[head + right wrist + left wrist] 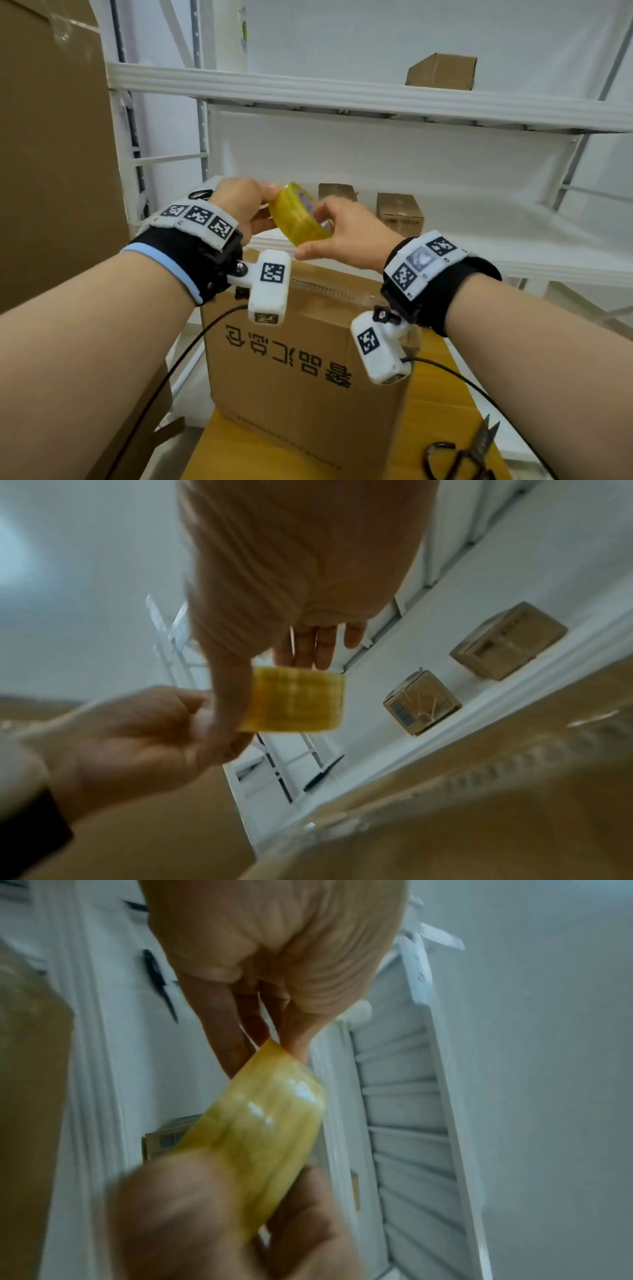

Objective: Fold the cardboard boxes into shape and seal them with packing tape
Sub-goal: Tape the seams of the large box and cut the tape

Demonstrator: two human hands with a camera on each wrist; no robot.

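My left hand (245, 205) and right hand (346, 233) both pinch the round yellow tape roll (298, 219), at twelve o'clock above the brown cardboard box (301, 359).

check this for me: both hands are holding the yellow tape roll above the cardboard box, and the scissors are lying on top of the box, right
Not quite. Both the left hand and right hand do hold the yellow tape roll above the cardboard box, but the scissors lie on the wooden table to the right of the box, not on top of it. The head view shows this.
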